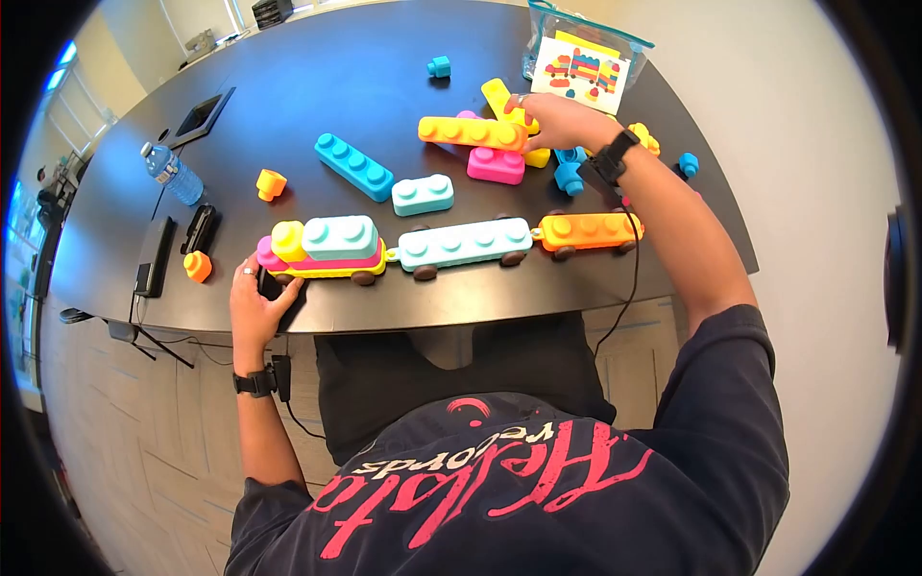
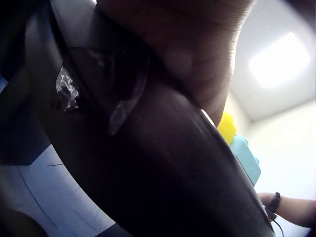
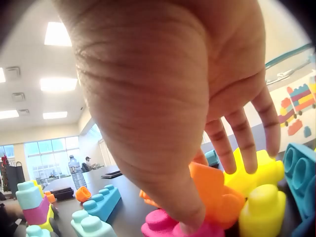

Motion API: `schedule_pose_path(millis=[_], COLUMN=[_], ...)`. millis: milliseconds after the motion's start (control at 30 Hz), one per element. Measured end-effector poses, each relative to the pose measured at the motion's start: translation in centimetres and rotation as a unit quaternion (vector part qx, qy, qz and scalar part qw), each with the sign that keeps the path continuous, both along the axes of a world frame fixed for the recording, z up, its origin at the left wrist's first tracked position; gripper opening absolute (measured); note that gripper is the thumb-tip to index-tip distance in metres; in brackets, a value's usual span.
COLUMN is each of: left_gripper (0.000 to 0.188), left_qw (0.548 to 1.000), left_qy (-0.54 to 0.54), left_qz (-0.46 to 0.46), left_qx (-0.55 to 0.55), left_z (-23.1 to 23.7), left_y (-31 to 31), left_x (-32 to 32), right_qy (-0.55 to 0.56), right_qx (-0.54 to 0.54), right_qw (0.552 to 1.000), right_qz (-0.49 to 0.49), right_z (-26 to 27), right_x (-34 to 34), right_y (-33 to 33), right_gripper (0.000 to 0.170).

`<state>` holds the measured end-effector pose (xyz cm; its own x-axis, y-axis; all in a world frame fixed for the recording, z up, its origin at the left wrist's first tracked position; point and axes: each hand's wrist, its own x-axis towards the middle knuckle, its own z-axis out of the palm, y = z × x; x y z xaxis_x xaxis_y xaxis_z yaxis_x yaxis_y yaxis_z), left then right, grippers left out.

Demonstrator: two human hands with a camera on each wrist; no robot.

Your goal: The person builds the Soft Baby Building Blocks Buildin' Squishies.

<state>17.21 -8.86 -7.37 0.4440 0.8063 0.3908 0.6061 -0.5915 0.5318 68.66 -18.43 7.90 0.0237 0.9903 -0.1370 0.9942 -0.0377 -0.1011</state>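
A toy train of big building blocks lies along the near table edge. Its engine [image 1: 331, 252] has a yellow base, pink and light blue blocks; behind it are a light blue car [image 1: 466, 244] and an orange car [image 1: 588, 232]. My left hand [image 1: 257, 305] holds the engine's front end between thumb and fingers; in the left wrist view that grip is hidden. My right hand [image 1: 567, 123] reaches into a block pile and pinches one end of a long orange block [image 1: 466, 132]. Its other fingers extend over a yellow block [image 3: 252, 173]. A pink block [image 3: 165, 225] lies under the thumb.
A long blue block [image 1: 353, 166] and a light blue block [image 1: 423, 195] lie behind the train. Small orange blocks [image 1: 271, 184] and a water bottle [image 1: 173, 175] stand left. A clear bag [image 1: 588, 58] with a picture card is at the back right. A cable [image 1: 629, 288] hangs from the right wrist.
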Motion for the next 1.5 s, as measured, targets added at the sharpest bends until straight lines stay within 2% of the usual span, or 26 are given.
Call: schedule_pose_path(millis=[33, 67, 133, 200, 267, 300, 400, 467, 533, 567, 600, 667, 733, 800, 833, 967, 1033, 1067, 1100, 1133, 1200, 1233, 1300, 1400, 1467, 1500], left_gripper=[0.066, 0.066, 0.065, 0.065, 0.06, 0.063, 0.062, 0.062, 0.061, 0.061, 0.063, 0.065, 0.065, 0.066, 0.066, 0.064, 0.066, 0.067, 0.067, 0.068, 0.068, 0.068, 0.068, 0.067, 0.067, 0.068], left_qw=[1.0, 1.0, 1.0, 1.0, 1.0, 0.999, 1.0, 1.0, 1.0, 0.999, 0.999, 1.0, 1.0, 1.0, 1.0, 0.999, 0.999, 0.999, 0.999, 0.999, 0.999, 1.0, 1.0, 1.0, 0.999, 0.999], left_qy=[-0.011, -0.021, -0.012, -0.004, -0.019, -0.036, -0.011, -0.013, -0.01, -0.029, -0.028, -0.021, -0.019, -0.011, -0.01, -0.017, -0.015, -0.018, -0.017, -0.017, -0.015, -0.02, -0.027, -0.028, -0.04, -0.035], left_qz=[0.001, 0.001, -0.001, 0.0, -0.017, -0.024, -0.018, -0.006, -0.016, -0.026, -0.02, -0.006, -0.009, -0.007, -0.01, -0.018, -0.02, -0.015, -0.007, -0.001, -0.003, 0.003, 0.008, 0.007, -0.006, -0.001], left_qx=[-0.01, -0.019, -0.011, -0.006, 0.014, 0.025, 0.017, -0.003, -0.008, 0.023, 0.038, 0.013, 0.006, 0.0, 0.007, 0.036, 0.043, 0.039, 0.033, 0.027, 0.034, 0.017, -0.001, 0.008, 0.029, 0.022], left_z=[0.0, 0.0, 0.2, 0.2, 0.2, -0.1, 0.2, -0.1, 0.4, 0.1, -0.3, 0.0, 0.3, 0.4, 0.2, 0.0, 0.1, 0.3, 0.6, 0.8, 0.6, 0.9, 1.1, 0.8, 0.4, 0.6], left_y=[0.0, 0.0, 0.0, -0.1, -0.1, 0.0, 0.0, 0.2, 0.0, -0.1, 0.1, -0.1, -0.2, 0.0, 0.1, 0.1, 0.2, 0.0, -0.3, -0.4, -0.2, -0.4, -0.6, -0.6, -0.2, -0.3], left_x=[0.0, 0.0, 0.0, 0.1, 0.1, 0.1, 0.1, 0.6, 0.1, 0.1, 0.0, 0.0, 0.3, 0.3, 0.1, 0.0, -0.1, 0.0, 0.1, 0.2, 0.0, 0.1, 0.0, 0.1, -0.2, -0.2], right_qy=[-0.034, -0.032, 0.012, -0.009, -0.061, -0.057, 0.039, 0.074, 0.063, 0.03, 0.059, -0.014, -0.035, 0.033, 0.024, -0.083, -0.099, -0.091, -0.032, 0.048, 0.071, 0.069, 0.152, 0.192, 0.122, 0.123], right_qx=[0.019, 0.022, -0.03, -0.006, -0.007, -0.003, 0.138, 0.105, 0.119, 0.154, 0.096, 0.107, 0.03, 0.049, 0.001, -0.016, 0.024, 0.052, 0.104, 0.096, 0.164, 0.161, 0.141, 0.175, 0.178, 0.194], right_qw=[0.998, 0.998, 0.999, 0.998, 0.998, 0.998, 0.99, 0.992, 0.989, 0.979, 0.993, 0.991, 0.993, 0.992, 0.988, 0.984, 0.979, 0.981, 0.987, 0.985, 0.983, 0.984, 0.971, 0.936, 0.958, 0.952], right_qz=[0.044, 0.044, 0.025, 0.065, -0.007, -0.001, 0.011, -0.002, 0.057, 0.131, -0.019, -0.075, -0.113, -0.111, -0.152, -0.16, -0.174, -0.163, -0.12, -0.134, -0.032, -0.026, 0.117, 0.237, 0.188, 0.202], right_z=[-0.7, -1.0, -0.9, -0.9, -0.2, -0.5, -2.5, -4.1, -4.6, -6.0, -3.0, -3.2, -3.4, -5.1, -5.0, -5.6, -5.3, -5.5, -5.1, -2.7, -0.1, 1.1, 2.6, 1.8, 2.0, 1.3], right_x=[-0.2, -0.1, -0.8, -0.8, -2.0, -2.6, -2.3, -4.0, -3.6, -0.9, -2.0, 1.7, 4.0, 4.1, 3.0, 0.7, 0.5, 1.2, 2.0, -0.1, -3.3, -5.5, -10.8, -17.4, -22.0, -22.9], right_y=[0.8, 1.1, 2.4, 3.3, 4.7, 5.5, 6.8, 6.5, 5.7, 6.8, 5.1, 4.2, 2.9, 2.1, 2.1, 2.5, 2.7, 3.2, 3.2, 2.7, 2.0, 1.6, 0.7, 0.9, 0.6, 1.3], right_gripper=[0.075, 0.075, 0.072, 0.067, 0.058, 0.058, 0.061, 0.055, 0.063, 0.06, 0.052, 0.046, 0.056, 0.07, 0.077, 0.073, 0.078, 0.078, 0.071, 0.06, 0.055, 0.055, 0.052, 0.057, 0.052, 0.049])
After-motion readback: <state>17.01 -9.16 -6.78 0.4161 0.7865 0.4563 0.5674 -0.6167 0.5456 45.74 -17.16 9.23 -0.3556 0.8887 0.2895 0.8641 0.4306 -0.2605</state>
